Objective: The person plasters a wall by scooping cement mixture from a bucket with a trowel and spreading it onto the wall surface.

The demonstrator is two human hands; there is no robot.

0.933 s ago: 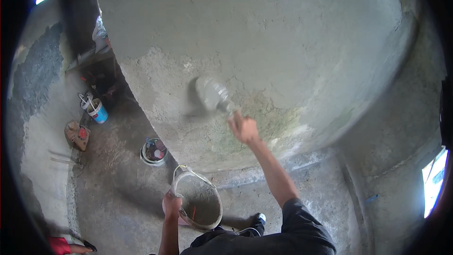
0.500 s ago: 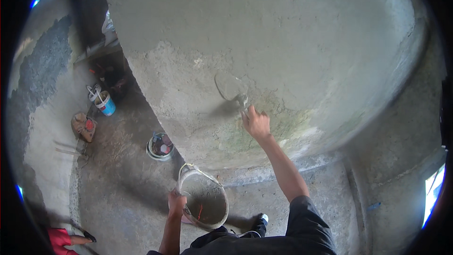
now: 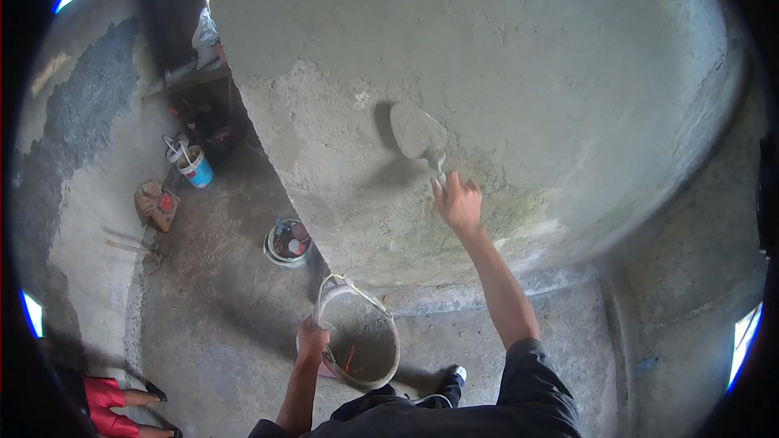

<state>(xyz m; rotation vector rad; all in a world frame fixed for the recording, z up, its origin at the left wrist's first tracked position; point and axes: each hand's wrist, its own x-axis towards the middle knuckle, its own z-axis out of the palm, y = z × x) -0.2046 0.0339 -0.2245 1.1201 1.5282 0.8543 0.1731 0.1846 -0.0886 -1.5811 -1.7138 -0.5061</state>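
The gray trowel (image 3: 416, 130) is by the wall (image 3: 568, 73), closer to its left edge than its right. The right hand (image 3: 460, 204) has its fingers curled round the handle. Near the wall's bottom edge, the left hand's (image 3: 312, 339) fingers pinch the bucket's (image 3: 397, 349) rim.

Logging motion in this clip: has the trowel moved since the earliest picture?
Yes: the trowel has shifted right and slightly up, judged against the pale mark on the wall.
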